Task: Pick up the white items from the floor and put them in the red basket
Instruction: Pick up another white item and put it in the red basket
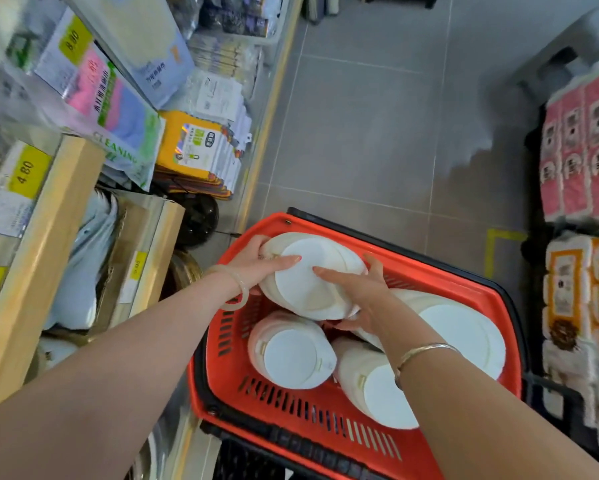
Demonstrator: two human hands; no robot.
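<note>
A red basket (291, 403) with a dark handle stands on the grey floor below me. Inside it lie three packs of white round plates: one at the lower left (291, 351), one at the lower middle (377, 393), one at the right (464, 334). Both my hands hold another white plate pack (308, 289) over the basket's far left corner. My left hand (260, 265) grips its left side, index finger stretched across the top. On the right side, my right hand (360, 292) holds the pack with fingers spread and thumb underneath.
Shop shelves (59, 216) with cleaning cloths, price tags and packaged goods run along the left. Stacks of pink (582, 143) and orange (582, 306) wrapped packs stand at the right on dark crates. Grey floor tiles (377, 116) stretch ahead beyond the basket.
</note>
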